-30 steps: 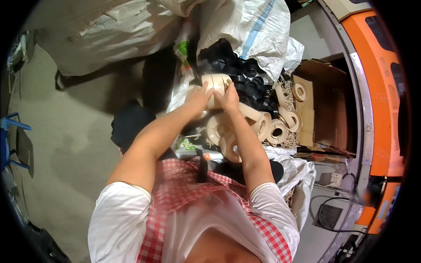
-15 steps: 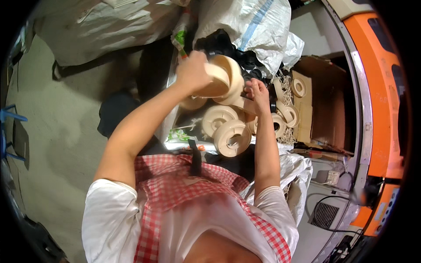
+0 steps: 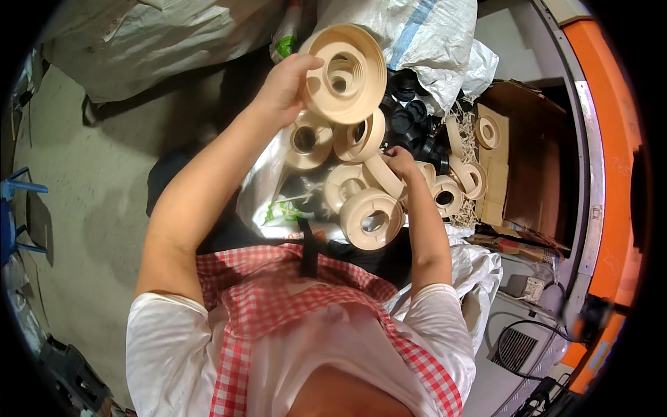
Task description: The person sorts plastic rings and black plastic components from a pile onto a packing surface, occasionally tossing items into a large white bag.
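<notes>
Cream plastic, smooth and faintly glossy, makes up the large round piece (image 3: 363,87) that we hold up in our left hand (image 3: 283,87), above the other pieces and partly across our view of the white woven sack (image 3: 445,55) with its blue stripe. We see it nearly face on: a broad, shallow dish with a raised outer rim, a plain floor, and at the centre a round collar lined with fine ridges like a screw thread. Within that collar more cream surface shows, and we cannot tell whether it belongs to this piece or to another one behind. Our left thumb lies across the left rim, pinching the edge against fingers that are mostly hidden from us. Our right hand (image 3: 401,161) is low among the pile, its fingers bent and close together beside the black round parts (image 3: 406,118) and a cream band (image 3: 383,175); we cannot tell whether they pinch anything. Just below the raised piece sit two cream rings (image 3: 323,142) that look smaller, and nearer to us a thick-walled ring (image 3: 353,226) lies with its hole facing up. To our right, a small ring (image 3: 480,136) sits at the flap of an open cardboard box (image 3: 542,160)
</notes>
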### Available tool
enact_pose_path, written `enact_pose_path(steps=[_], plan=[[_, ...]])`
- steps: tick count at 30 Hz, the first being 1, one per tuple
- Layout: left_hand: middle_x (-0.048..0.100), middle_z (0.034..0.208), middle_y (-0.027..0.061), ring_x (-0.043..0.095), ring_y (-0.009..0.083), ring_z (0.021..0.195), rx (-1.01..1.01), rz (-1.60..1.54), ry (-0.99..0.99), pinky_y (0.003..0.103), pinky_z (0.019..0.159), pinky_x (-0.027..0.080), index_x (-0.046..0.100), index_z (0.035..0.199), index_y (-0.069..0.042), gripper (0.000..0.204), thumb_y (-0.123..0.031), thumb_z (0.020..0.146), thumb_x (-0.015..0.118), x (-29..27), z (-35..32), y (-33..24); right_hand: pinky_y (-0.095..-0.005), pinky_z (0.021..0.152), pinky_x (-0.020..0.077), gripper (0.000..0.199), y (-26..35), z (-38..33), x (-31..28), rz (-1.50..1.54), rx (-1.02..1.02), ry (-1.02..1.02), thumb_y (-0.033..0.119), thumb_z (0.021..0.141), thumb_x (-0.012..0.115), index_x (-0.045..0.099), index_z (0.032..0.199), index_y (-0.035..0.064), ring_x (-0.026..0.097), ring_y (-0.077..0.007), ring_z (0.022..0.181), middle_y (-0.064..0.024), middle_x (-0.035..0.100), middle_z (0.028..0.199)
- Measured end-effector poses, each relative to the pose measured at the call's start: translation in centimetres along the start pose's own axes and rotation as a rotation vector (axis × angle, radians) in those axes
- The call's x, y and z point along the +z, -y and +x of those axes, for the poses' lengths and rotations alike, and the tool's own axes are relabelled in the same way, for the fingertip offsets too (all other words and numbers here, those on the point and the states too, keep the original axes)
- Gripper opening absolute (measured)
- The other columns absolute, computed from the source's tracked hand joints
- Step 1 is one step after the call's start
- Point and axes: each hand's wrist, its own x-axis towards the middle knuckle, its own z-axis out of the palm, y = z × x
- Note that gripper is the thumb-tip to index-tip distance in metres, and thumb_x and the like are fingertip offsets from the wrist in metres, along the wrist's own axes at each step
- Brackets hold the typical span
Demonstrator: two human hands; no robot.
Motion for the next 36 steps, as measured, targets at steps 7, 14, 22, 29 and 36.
enact_pose_path(steps=[7,14,22,29,36], plan=[[0.058,0.109,0.0085,0.058,0.0176,0.100,0.001,0.188,0.222,0.034,0.088,0.048,0.048,0.120,-0.003,0.048,-0.010,0.077,0.067,0.3,-1.5,2.1,-0.0288,0.069,0.0445,0.027,3.3,-5.7,-4.1,0.842,-0.261,-0.360,0.029,0.081,0.065,0.060,0.082,0.0029,0.055,-0.0140,0.072,-0.0033,0.060,0.077],[0.056,0.100,0.0051,0.055,0.0131,0.088,-0.161,0.253,0.367,0.027,0.074,0.047,0.045,0.121,-0.003,0.056,-0.001,0.069,0.064,0.2,-5.7,7.9,-0.0424,0.078,0.0414,0.037,14.0,-8.0,2.7,0.470,-0.215,-0.655,0.033,0.090,0.041,0.055,0.096,-0.0001,0.053,-0.0377,0.090,-0.0211,0.059,0.091],[0.058,0.106,0.0057,0.057,0.0118,0.091,0.125,0.580,0.223,0.025,0.077,0.047,0.044,0.124,-0.004,0.056,-0.006,0.073,0.069,-1.5,-4.8,6.6,-0.0297,0.075,0.0468,0.036,15.5,-8.5,5.0,1.183,-0.319,-0.173,0.033,0.094,0.047,0.055,0.112,0.0025,0.058,-0.0172,0.086,-0.0074,0.060,0.100],[0.059,0.105,0.0053,0.058,0.0096,0.088,-0.479,0.484,0.420,0.021,0.067,0.048,0.046,0.125,-0.005,0.054,-0.021,0.077,0.067,-1.8,-4.8,4.2,-0.0436,0.099,0.0335,0.058,12.2,-12.4,1.9,-0.021,-1.279,-0.257,0.013,0.062,0.076,0.052,0.114,0.0059,0.041,-0.0334,0.120,-0.0188,0.041,0.126],[0.056,0.106,0.0055,0.054,0.0118,0.095,-0.099,0.625,0.430,0.028,0.083,0.045,0.043,0.126,-0.003,0.057,-0.014,0.076,0.067,-2.1,-5.1,5.0,-0.0274,0.065,0.0533,0.081,12.8,-11.0,2.8,1.375,0.058,0.602,0.026,0.085,0.063,0.008,0.142,0.0113,0.064,-0.0225,0.078,-0.0157,0.051,0.119]])
